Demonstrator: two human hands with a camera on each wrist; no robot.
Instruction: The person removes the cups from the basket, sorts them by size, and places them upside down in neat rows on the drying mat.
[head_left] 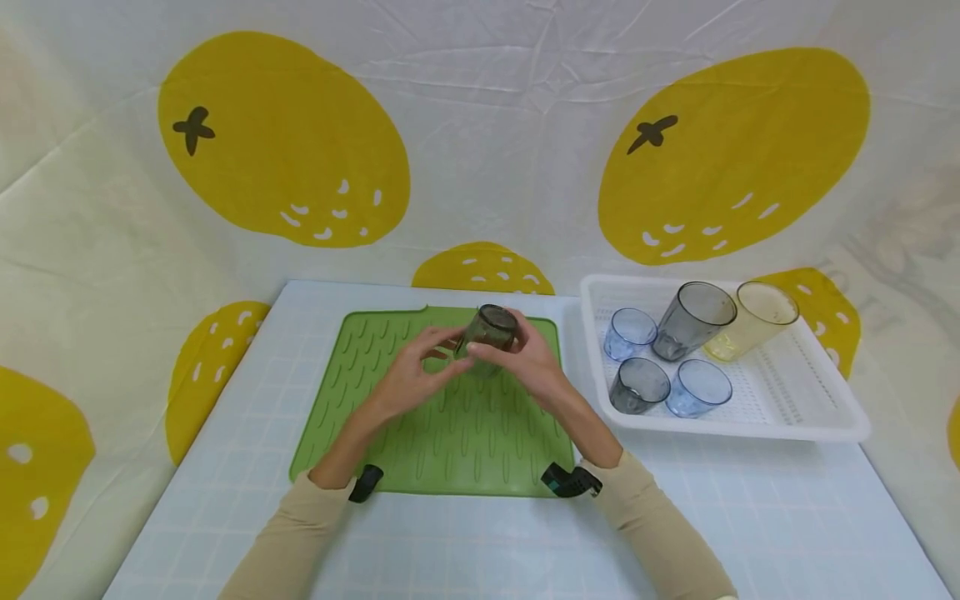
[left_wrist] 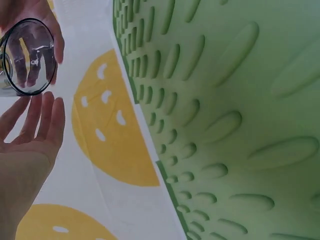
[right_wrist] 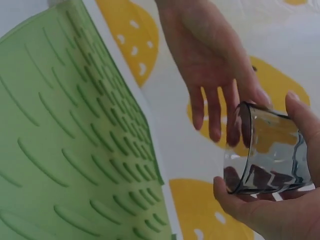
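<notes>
A small grey see-through glass tumbler [head_left: 491, 329] is up over the far part of a green ridged mat [head_left: 450, 450]. My right hand [head_left: 534, 362] holds it round the side, thumb on one side and fingers on the other. In the right wrist view the tumbler's rim [right_wrist: 245, 150] faces the mat, so its mouth points down. My left hand [head_left: 411, 375] is just left of the tumbler. Its fingers are loosely extended, and the thumb tip is right at the rim in the right wrist view.
At the right stands a white perforated basket [head_left: 810, 408]. In it are a tall grey glass [head_left: 693, 321], a tall yellow glass [head_left: 757, 317], a short grey glass [head_left: 639, 387] and two short blue glasses [head_left: 630, 333]. A fruit-printed cloth [head_left: 495, 167] hangs behind the table.
</notes>
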